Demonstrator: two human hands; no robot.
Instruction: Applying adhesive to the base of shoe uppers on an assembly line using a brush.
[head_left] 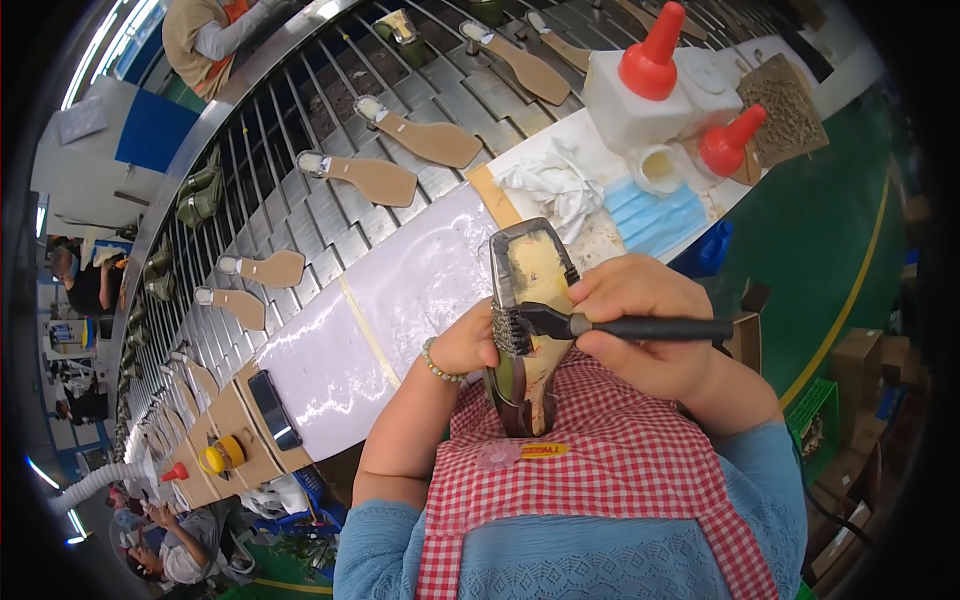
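A shoe (535, 270) is held bottom up in front of my apron, its yellowish underside facing me and a dark rim around the toe. Green and dark brown show along its side. My left hand (468, 342) grips the shoe's left edge, a beaded bracelet on the wrist. In my right hand (650, 315) is a black-handled brush (690, 329), held level across the shoe. Its dark bristles sit at the shoe's left edge, close to my left fingers. Some right fingertips are near the shoe's right edge; whether they touch it I cannot tell.
Beyond my hands runs a slatted metal conveyor (340, 120) carrying several tan soles (375, 180) and green shoes (200, 195). White bottles with red nozzles (640, 100), a crumpled white cloth (555, 185) and a blue mask (655, 215) lie at the right. A phone (273, 408) lies left.
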